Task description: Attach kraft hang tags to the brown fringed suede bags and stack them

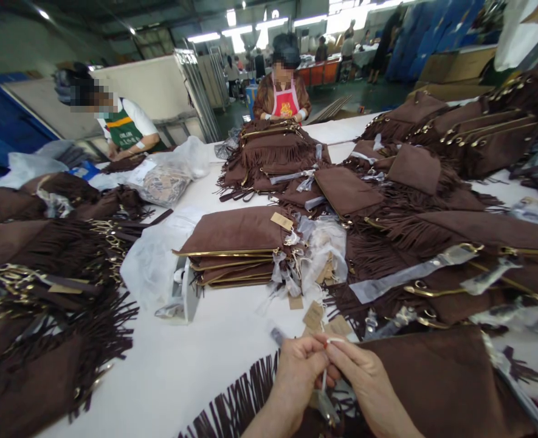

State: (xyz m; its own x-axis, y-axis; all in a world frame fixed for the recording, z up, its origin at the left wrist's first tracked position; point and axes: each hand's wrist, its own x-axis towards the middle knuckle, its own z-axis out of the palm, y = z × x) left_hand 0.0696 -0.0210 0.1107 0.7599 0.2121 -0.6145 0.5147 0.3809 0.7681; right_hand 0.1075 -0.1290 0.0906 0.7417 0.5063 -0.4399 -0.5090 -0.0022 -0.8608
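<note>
My left hand (298, 377) and my right hand (357, 371) meet at the bottom centre, fingertips pinched together on a thin white string (335, 340). Below them hangs a small clear plastic wrap (326, 407) over a bag's hardware. Both hands are above a brown fringed bag (437, 377), its fringe spread out to the left. Kraft paper tags (314, 316) lie just beyond my fingertips. Farther off, a stack of brown bags with gold zippers (236, 234) carries a tag on top.
Piles of brown fringed bags lie at left (31, 365), at right (492, 231) and at back centre (273, 152). Crumpled clear plastic (148, 261) and a white holder (189, 292) sit beside the stack. Two people in aprons work across the white table (159, 377).
</note>
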